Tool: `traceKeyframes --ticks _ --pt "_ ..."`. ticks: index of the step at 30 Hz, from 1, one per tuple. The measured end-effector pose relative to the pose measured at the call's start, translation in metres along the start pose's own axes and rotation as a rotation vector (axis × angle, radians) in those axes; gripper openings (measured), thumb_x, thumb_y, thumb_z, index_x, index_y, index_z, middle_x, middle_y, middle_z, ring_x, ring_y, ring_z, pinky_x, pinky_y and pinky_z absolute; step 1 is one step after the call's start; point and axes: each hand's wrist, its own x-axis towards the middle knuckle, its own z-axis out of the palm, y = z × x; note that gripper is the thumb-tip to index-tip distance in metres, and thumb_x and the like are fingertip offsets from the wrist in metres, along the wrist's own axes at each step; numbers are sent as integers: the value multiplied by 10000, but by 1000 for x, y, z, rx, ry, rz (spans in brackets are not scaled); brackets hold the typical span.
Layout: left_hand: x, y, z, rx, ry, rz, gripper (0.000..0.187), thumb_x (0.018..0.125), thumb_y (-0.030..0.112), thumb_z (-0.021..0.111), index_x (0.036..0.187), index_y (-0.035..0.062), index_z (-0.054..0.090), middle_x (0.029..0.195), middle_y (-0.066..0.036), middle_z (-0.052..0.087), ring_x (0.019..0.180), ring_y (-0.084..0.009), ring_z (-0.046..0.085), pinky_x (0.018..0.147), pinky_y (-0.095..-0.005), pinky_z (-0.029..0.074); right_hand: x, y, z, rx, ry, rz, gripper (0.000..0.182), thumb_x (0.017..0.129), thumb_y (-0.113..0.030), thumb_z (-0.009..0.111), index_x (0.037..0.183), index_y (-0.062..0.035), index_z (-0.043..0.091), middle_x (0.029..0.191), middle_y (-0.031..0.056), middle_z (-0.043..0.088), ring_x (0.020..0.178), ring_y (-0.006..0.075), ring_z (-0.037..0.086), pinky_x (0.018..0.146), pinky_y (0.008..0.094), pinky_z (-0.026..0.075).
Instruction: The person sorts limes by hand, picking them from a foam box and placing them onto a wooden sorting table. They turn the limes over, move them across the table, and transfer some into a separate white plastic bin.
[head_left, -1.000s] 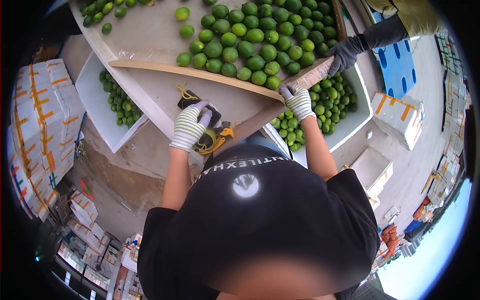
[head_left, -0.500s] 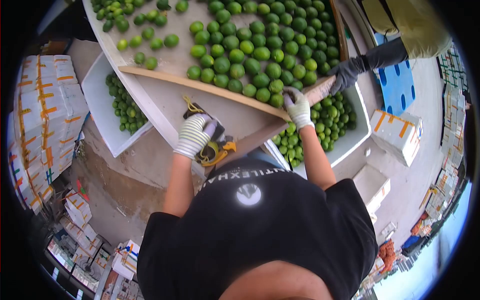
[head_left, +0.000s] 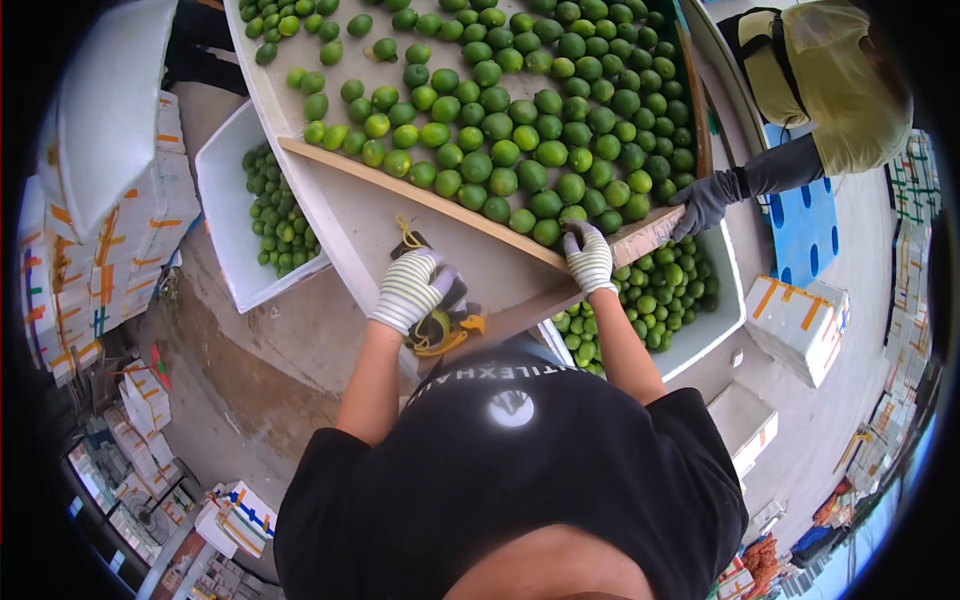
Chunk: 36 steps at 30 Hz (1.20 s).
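Limes (head_left: pixel 533 177) of various greens cover a pale sorting table (head_left: pixel 340 190), held back by a slanted wooden strip (head_left: pixel 430 205). My right hand (head_left: pixel 590 262), in a striped glove, is at the strip's near end, its loosely bent fingers apart beside the nearest limes. I cannot see anything held in it. My left hand (head_left: pixel 412 290), also gloved, hovers over or rests on a dark object with a yellow cord (head_left: pixel 408 230); its fingers are partly bent, with a gap at the thumb. A yellow-and-black item (head_left: pixel 450 332) lies beside it.
A co-worker's dark-gloved hand (head_left: pixel 705 203) touches a taped board (head_left: pixel 648 235) at the right. Below it is a white foam box (head_left: pixel 722 300) of limes; another lime box (head_left: pixel 222 180) stands left. Stacked foam boxes (head_left: pixel 130 245) and a blue pallet (head_left: pixel 805 230) flank the table.
The view has shifted. My right hand has drawn back slightly from the limes to the strip's end. Several limes have spread along the strip's left part. My left hand stays by the dark object.
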Motion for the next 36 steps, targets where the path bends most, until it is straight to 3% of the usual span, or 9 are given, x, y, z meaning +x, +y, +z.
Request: traceKeyframes --ticks 6,11,16,19,22,27,30,32,36 --pt "-24 11 1 10 108 12 306 885 218 658 1131 36 677 1021 -171 700 929 -335 681 845 -399 536 14 6 16 146 93 1 286 905 -147 616 1176 -64 655 1132 201 671 1031 386 644 910 423 510" --pt "-43 2 3 -83 196 -25 344 873 275 662 1142 60 674 998 -166 689 915 -353 659 827 -437 525 110 -109 2 170 62 -241 422 874 -169 637 1286 -90 594 1154 191 674 1059 358 651 925 419 509" --pt "-54 -11 12 -134 198 -53 345 864 276 673 1153 87 675 1008 -157 691 920 -363 652 835 -445 516 242 -186 41 -190 -17 -373 546 894 -227 623 1422 -180 490 1263 187 632 1158 363 609 998 458 482" --pt "-54 -23 13 -183 167 -84 345 871 282 666 1160 95 671 1003 -141 691 952 -341 651 978 -492 456 290 -212 67 -539 -88 -340 546 903 -299 619 1427 -213 494 1264 161 633 1168 353 612 996 457 499" --pt "-48 -37 4 -185 155 2 305 854 170 676 1128 36 685 995 -165 709 912 -331 681 855 -392 535 317 -235 82 -724 -282 -111 645 899 -333 661 1482 -203 420 1240 184 654 1128 336 647 940 463 522" --pt "-15 -60 -16 -445 171 -81 296 875 199 649 1131 57 685 1021 -155 701 938 -328 676 844 -384 540 344 -227 100 -846 -269 -276 545 911 -318 643 1405 -160 477 1178 148 687 1062 313 675 884 425 541" --pt "6 -86 -11 -682 187 -128 310 895 173 640 1177 48 676 1075 -158 705 976 -280 689 880 -362 537 341 -214 89 141 -394 -122 539 921 -340 670 1390 -153 480 1209 106 666 930 223 670 841 370 549" --pt "22 -97 -12 -899 156 -169 328 909 143 637 1217 32 660 1110 -157 707 1023 -232 688 904 -339 534 320 -196 71 1116 -820 -11 588 921 -357 694 1421 -164 451 1240 85 633 821 133 602 754 309 538" --pt "55 -94 -30 -1308 82 -88 330 955 46 576 1274 -30 609 1136 -141 699 1056 -191 664 976 -312 499 242 -205 69 1715 -1025 -35 835 862 -315 775 1522 -132 297 1358 137 563 759 124 526 642 258 465"
